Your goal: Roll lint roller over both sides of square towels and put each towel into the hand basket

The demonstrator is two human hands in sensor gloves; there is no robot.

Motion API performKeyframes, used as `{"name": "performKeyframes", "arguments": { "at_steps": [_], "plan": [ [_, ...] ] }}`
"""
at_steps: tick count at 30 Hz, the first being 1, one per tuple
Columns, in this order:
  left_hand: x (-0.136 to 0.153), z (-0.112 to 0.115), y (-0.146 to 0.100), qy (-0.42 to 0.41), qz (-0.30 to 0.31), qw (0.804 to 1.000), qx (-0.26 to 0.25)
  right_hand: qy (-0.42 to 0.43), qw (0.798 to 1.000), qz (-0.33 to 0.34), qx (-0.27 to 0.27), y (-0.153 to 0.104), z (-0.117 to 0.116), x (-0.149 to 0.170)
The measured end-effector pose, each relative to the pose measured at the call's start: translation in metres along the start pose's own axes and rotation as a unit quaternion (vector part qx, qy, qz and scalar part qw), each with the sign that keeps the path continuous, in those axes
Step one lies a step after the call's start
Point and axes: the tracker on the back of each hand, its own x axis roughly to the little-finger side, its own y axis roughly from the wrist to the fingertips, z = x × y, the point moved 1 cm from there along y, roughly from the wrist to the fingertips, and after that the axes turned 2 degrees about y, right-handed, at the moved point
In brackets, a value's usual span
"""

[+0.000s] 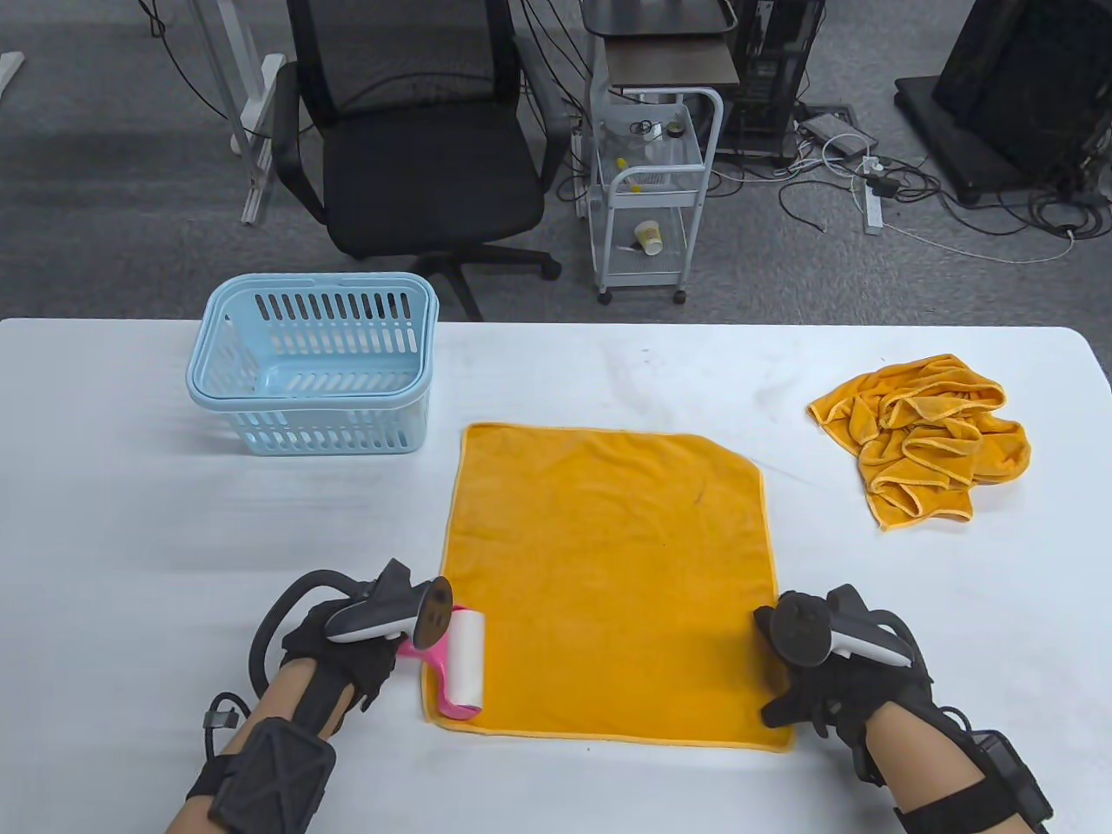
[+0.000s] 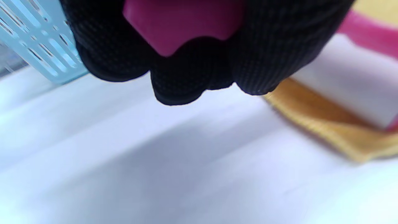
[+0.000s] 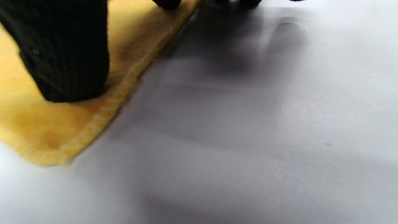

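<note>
Office floor behind: black chair (image 1: 417, 139), small white cart (image 1: 651, 200), cable mess on grey carpet. White tabletop (image 1: 130, 539) up front, everything for the job sits on it.

Flat towel (image 1: 608, 582): orange, square-ish, spread out mid-tabletop, near edge close to the person. Far-right corner looks clipped or folded under, can't tell which. Surface mostly smooth, a few dark specks near the middle, thin stitched hem all round. Laid flat presumably so the roller gets full contact.

Basket (image 1: 313, 373): light blue, slotted walls, handles folded down on the rim, far-left of the flat towel and just off its corner. Nothing visible inside, so my read is no towel done yet.

Second towel (image 1: 925, 434): same orange, crumpled in a heap, far right, well apart from the flat one. Likely next in queue.

Right hand (image 1: 825, 686): fingers down flat on the towel's near-right corner, pressing not clenching. Right wrist view shows a gloved fingertip (image 3: 65, 62) planted on the cloth just inside the hem. Looks like an anchor so the cloth doesn't drag.

Left hand (image 1: 347, 643): fingers wrapped round the pink handle of the lint roller (image 1: 460, 665). White roll sits on the towel's near-left corner, along the left edge. Looks like the start of a pass over the first side.
</note>
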Motion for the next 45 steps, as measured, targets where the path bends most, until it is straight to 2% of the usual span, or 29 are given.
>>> {"name": "performKeyframes", "arguments": {
  "at_steps": [2,6,9,12,16,21,24,28,30,32,35,40,43,45],
  "plan": [
    [-0.011,-0.012,0.006,-0.030,0.024,0.999,-0.025,0.001,1.000,0.000,0.000,0.000,0.000,0.000],
    [-0.058,-0.044,0.030,-0.097,0.083,0.988,-0.090,0.001,1.000,0.000,0.000,0.000,0.000,0.000],
    [-0.092,-0.058,0.051,-0.113,0.105,0.982,-0.110,0.002,1.000,0.000,0.000,0.000,0.000,0.000],
    [-0.114,-0.059,0.072,-0.117,0.109,0.981,-0.107,0.003,1.000,0.000,0.000,0.000,0.000,0.000],
    [-0.109,-0.055,0.083,-0.052,0.061,0.991,-0.103,0.003,1.000,0.000,0.000,0.000,0.000,0.000],
    [-0.060,-0.050,0.074,0.063,-0.033,0.993,-0.092,0.005,1.000,0.000,0.001,-0.001,-0.001,0.000],
    [-0.024,-0.043,0.066,0.110,-0.088,0.988,-0.059,0.004,1.000,0.000,0.002,-0.001,-0.001,0.000],
    [0.010,-0.035,0.058,0.114,-0.119,0.986,-0.034,0.006,1.000,0.000,0.003,0.000,-0.001,0.000],
    [0.014,-0.038,0.054,0.082,-0.099,0.991,-0.042,0.006,1.000,0.000,0.003,-0.001,-0.001,0.001],
    [0.007,-0.044,0.059,0.005,-0.066,0.996,-0.055,0.007,1.000,-0.001,0.003,-0.001,-0.001,0.001],
    [-0.027,-0.061,0.074,-0.087,-0.004,0.992,-0.093,0.008,1.000,0.000,0.003,-0.001,-0.001,0.001],
    [-0.088,-0.077,0.102,-0.121,0.045,0.983,-0.132,0.009,1.000,-0.001,0.003,-0.001,-0.001,0.001],
    [-0.104,-0.076,0.115,-0.117,0.041,0.982,-0.142,0.011,1.000,-0.001,0.003,-0.001,-0.001,0.001],
    [-0.102,-0.073,0.120,-0.092,0.015,0.986,-0.138,0.011,1.000,-0.001,0.003,-0.001,-0.001,0.002]
  ]
}}
